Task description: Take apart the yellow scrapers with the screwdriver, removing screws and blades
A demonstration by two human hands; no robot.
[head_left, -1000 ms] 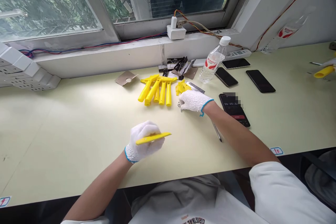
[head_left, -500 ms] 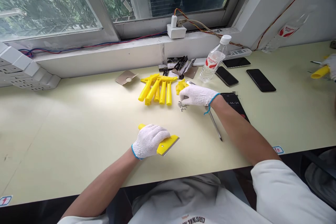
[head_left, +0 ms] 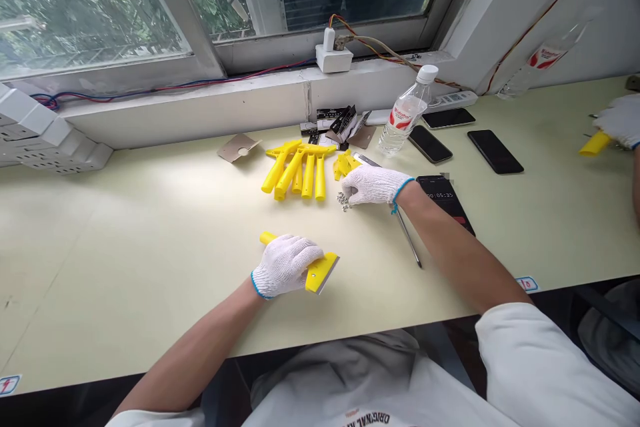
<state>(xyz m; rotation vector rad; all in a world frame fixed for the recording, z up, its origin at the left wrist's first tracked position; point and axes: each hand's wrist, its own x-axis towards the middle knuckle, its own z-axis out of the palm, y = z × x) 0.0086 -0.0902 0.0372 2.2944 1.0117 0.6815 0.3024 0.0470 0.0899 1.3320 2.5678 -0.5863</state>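
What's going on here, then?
A person in white cotton gloves is working at a desk. Their left hand grips a yellow scraper with a metal blade, pressed against the desk. Their right hand is at a small pile of metal parts, beside a heap of yellow handles. A screwdriver lies under the right wrist. At the far right, a co-worker's gloved hand holds another yellow handle.

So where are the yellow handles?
In the head view, the yellow handles lie just left of the right hand, beyond the left hand.
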